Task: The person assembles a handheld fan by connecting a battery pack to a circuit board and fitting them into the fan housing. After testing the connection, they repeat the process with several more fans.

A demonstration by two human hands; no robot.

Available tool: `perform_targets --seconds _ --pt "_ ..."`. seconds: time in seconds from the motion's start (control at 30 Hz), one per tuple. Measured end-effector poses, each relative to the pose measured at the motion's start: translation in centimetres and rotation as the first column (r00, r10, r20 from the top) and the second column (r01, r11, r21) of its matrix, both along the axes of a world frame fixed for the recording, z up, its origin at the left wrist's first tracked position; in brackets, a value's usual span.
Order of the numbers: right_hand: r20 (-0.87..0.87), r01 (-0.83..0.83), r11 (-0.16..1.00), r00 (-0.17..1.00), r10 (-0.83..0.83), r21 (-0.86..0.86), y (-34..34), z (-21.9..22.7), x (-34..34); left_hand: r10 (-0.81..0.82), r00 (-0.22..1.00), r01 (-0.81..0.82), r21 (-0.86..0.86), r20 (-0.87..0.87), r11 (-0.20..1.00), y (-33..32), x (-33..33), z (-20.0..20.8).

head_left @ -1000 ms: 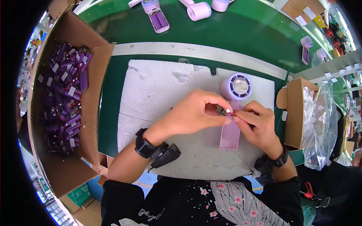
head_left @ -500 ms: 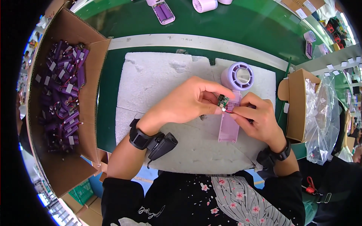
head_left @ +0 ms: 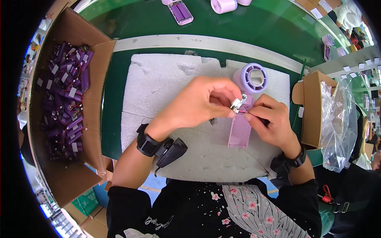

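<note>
On a white foam block lies a lilac handheld fan with its round head (head_left: pixel 251 78) at the far end and its open pink handle shell (head_left: pixel 239 133) toward me. My left hand (head_left: pixel 197 102) pinches a small circuit board (head_left: pixel 238 103) between thumb and fingers, just over the top of the handle. Thin red and dark wires (head_left: pixel 241 112) run from the board to my right hand (head_left: pixel 274 119), whose thumb and forefinger are closed on them. Whether a plug sits between those fingertips is hidden.
At left stands a deep cardboard box (head_left: pixel 104 115) of purple battery packs with wires. A smaller carton (head_left: pixel 311 111) with clear plastic bags is at right. Beyond the metal rail (head_left: pixel 182 41), more lilac fans (head_left: pixel 223 5) and a battery-filled handle (head_left: pixel 181 12) lie on a green surface.
The circuit board has turned in my left hand, from its green face to a silvery side. The fans beyond the rail have shifted right.
</note>
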State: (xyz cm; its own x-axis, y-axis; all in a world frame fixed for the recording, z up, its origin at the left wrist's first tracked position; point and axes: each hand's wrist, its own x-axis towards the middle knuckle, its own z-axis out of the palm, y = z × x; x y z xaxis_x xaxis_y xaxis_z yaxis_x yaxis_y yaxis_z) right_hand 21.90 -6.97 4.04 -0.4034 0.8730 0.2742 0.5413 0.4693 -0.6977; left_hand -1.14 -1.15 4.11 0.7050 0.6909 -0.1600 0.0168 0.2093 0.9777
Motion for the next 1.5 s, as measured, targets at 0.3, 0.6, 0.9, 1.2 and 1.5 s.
perform_targets --seconds 0.3,0.6,0.9,1.2,1.5 --pt "0.059 0.033 0.997 0.998 -0.037 0.066 -0.2 0.1 -0.1 0.082 0.997 -0.083 0.075 0.015 0.994 -0.6 0.6 -0.1" --pt "-0.008 0.159 0.985 0.987 -0.159 0.069 -0.3 0.3 -0.8 0.073 0.995 -0.03 0.507 -0.065 0.861 -1.0 1.0 -0.3" --pt "0.0 0.159 0.966 0.987 -0.163 0.203 0.0 -0.1 -0.7 0.161 0.986 -0.132 0.403 -0.039 0.906 -1.4 1.3 -0.7" --pt "-0.034 0.195 0.966 0.981 -0.192 0.171 -0.1 -0.4 -0.8 0.248 0.969 -0.183 0.612 -0.022 0.769 -1.7 1.5 -1.1" --pt "-0.032 0.232 0.966 0.973 -0.23 0.111 -0.4 -0.2 -1.3 0.26 0.965 -0.176 0.638 -0.04 0.75 -1.8 1.6 -1.0"
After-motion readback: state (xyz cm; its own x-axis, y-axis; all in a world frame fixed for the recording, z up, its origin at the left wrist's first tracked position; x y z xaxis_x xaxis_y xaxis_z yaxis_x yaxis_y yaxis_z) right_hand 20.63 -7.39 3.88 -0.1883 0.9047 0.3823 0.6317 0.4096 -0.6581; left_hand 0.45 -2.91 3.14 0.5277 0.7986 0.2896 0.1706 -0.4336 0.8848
